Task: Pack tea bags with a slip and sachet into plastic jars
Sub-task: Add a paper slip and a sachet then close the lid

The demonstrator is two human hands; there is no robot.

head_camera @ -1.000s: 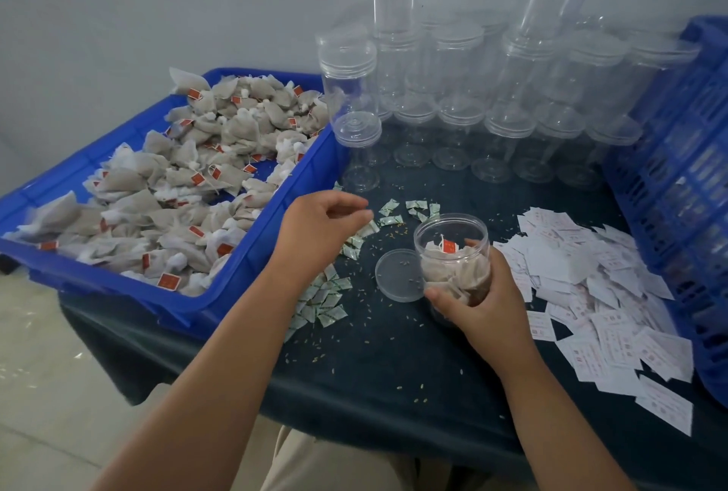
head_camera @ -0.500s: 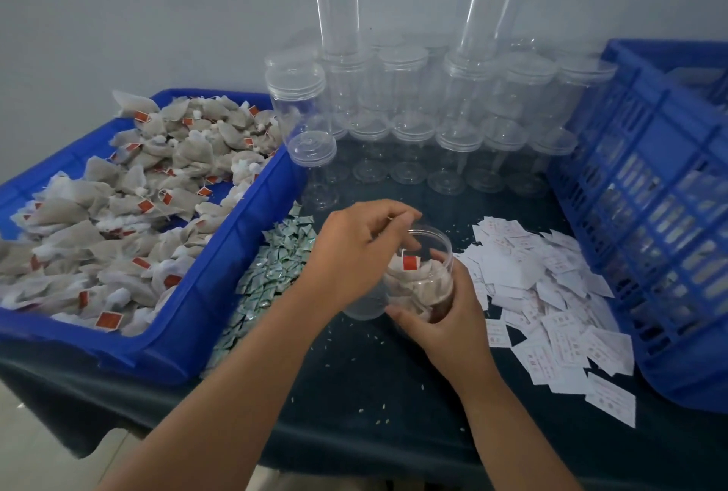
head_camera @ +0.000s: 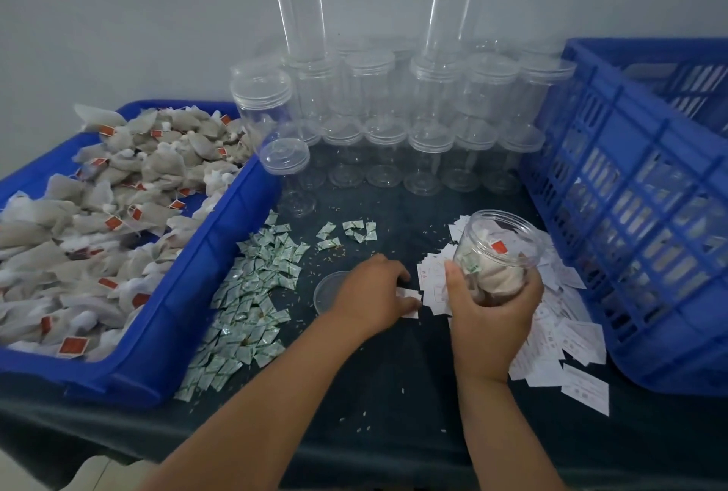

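Observation:
My right hand (head_camera: 488, 313) grips an open clear plastic jar (head_camera: 498, 250), lifted and tilted to the right; tea bags with a red tag and a green-white sachet show inside. My left hand (head_camera: 374, 293) is down on the dark table, fingers curled on a white paper slip (head_camera: 409, 295) at the edge of the slip pile (head_camera: 563, 333). The jar's clear lid (head_camera: 325, 289) lies flat, partly under my left hand. Green-white sachets (head_camera: 252, 293) are spread on the table beside the blue tray (head_camera: 189, 285), which is heaped with tea bags (head_camera: 98, 214).
Several empty clear jars (head_camera: 394, 116) with lids stand stacked at the back against the wall. A tall blue slatted crate (head_camera: 638, 214) borders the right side. Loose grains are scattered on the dark tablecloth (head_camera: 386, 392). The table's front edge runs along the bottom.
My left hand left the jar mouth and dropped to the slips on the table. My right hand lifted and tilted the jar to the right; a sachet now shows inside.

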